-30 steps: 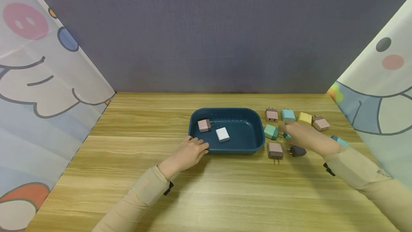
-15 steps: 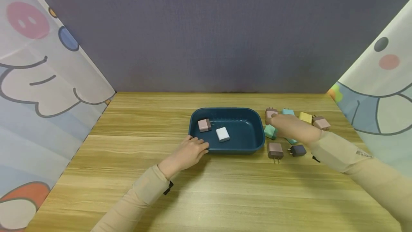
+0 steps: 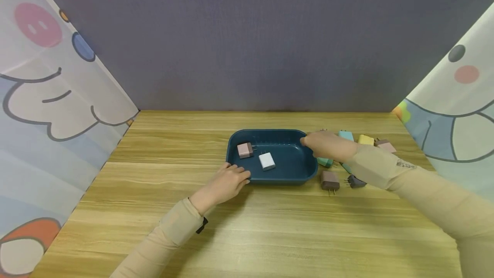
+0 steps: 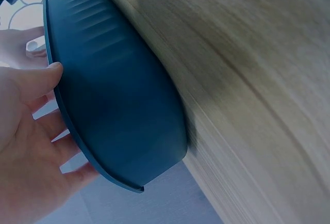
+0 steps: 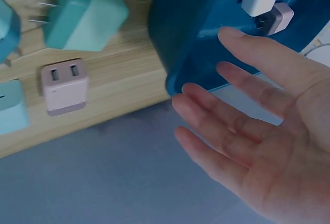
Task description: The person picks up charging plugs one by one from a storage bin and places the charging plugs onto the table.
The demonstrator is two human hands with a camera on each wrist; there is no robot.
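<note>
A dark blue tray (image 3: pixel 285 182) stands mid-table, holding a pink-and-brown charger plug (image 3: pixel 245 150) and a white charger plug (image 3: pixel 267 161). My left hand (image 3: pixel 225 183) grips the tray's near left rim; in the left wrist view its thumb (image 4: pixel 51 74) lies on the rim and the other fingers reach behind it. My right hand (image 3: pixel 328 146) hovers over the tray's right end. The right wrist view shows its fingers (image 5: pixel 221 126) spread, with nothing between them. It hides part of the plugs beneath it in the head view.
Right of the tray lie several charger plugs: green (image 5: pixel 85 17), pink (image 5: pixel 65 87), light blue (image 3: pixel 346 135), yellow (image 3: pixel 365 140), pink-brown (image 3: pixel 329 181) and black (image 3: pixel 356 181). A grey panel (image 3: pixel 251 46) rises behind the table, with printed cloth (image 3: pixel 463 98) at the sides.
My right hand has moved left from among the loose plugs to the tray's right end. My left hand, the tray and the two plugs inside it stay in place.
</note>
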